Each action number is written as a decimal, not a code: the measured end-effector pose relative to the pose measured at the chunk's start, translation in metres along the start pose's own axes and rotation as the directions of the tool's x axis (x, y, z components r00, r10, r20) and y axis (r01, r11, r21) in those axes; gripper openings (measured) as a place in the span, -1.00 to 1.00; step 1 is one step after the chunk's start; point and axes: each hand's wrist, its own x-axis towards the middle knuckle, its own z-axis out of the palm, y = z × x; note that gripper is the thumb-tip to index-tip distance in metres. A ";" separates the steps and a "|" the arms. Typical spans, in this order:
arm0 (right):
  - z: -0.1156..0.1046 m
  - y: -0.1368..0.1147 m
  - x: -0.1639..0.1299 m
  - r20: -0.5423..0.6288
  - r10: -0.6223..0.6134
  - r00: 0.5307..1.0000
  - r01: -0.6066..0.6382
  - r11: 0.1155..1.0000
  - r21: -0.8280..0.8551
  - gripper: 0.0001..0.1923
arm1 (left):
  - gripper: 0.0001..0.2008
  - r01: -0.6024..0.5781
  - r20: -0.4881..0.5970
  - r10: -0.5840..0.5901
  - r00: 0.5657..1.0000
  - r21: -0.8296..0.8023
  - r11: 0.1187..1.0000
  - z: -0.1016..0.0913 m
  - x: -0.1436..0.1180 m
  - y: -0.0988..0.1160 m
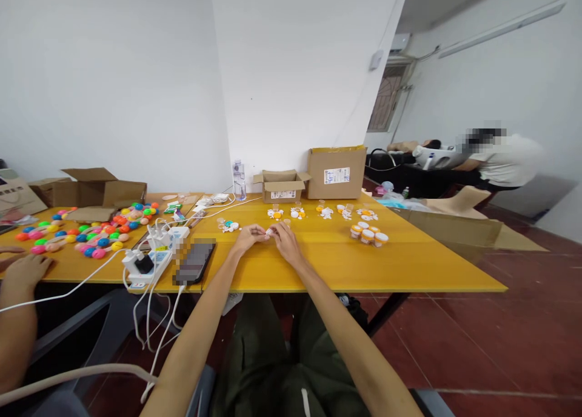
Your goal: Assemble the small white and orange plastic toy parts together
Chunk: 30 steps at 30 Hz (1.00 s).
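Close together over the yellow table [327, 265], my left hand [249, 239] and my right hand [285, 240] pinch one small white piece [269, 231] between their fingertips. Its exact kind is too small to make out, and the fingers cover part of it. Just beyond lie small heaps of white and orange parts [297, 214] with little clear cups. Left of my left hand sits a group with a teal-and-white round part [231, 225]. To the right of my right hand stand several small orange-and-clear jars with white lids [369, 234], packed together.
A small open carton [282, 186], a larger closed box [336, 174] and a water bottle [239, 180] stand at the back. On the left are a phone [196, 262], a power strip [157, 256] with cables, colourful balls [93, 235] and another person's hand [28, 270].
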 end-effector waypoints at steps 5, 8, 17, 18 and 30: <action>0.001 0.001 0.001 -0.017 0.006 1.000 -0.006 1.000 0.021 -0.81 | -0.64 0.003 -0.004 -0.003 1.000 0.017 1.000 0.000 0.000 -0.001; 0.001 0.002 0.001 -0.034 0.004 0.999 -0.003 0.999 0.042 -0.82 | -0.68 0.006 0.000 -0.006 1.000 0.006 1.000 0.000 -0.001 0.001; 0.003 0.003 0.003 0.012 0.061 0.998 -0.061 0.994 0.094 -0.85 | -0.73 -0.009 -0.014 0.010 1.000 0.061 0.998 0.002 -0.005 0.006; 0.003 0.004 0.003 0.020 0.072 0.997 -0.073 0.992 0.103 -0.86 | -0.74 -0.011 -0.014 0.012 1.000 0.066 0.998 0.003 -0.005 0.006; 0.009 0.018 0.006 0.051 0.078 0.996 -0.090 0.947 0.310 -0.89 | -0.70 -0.015 0.002 0.015 1.000 0.096 0.995 0.005 -0.004 0.011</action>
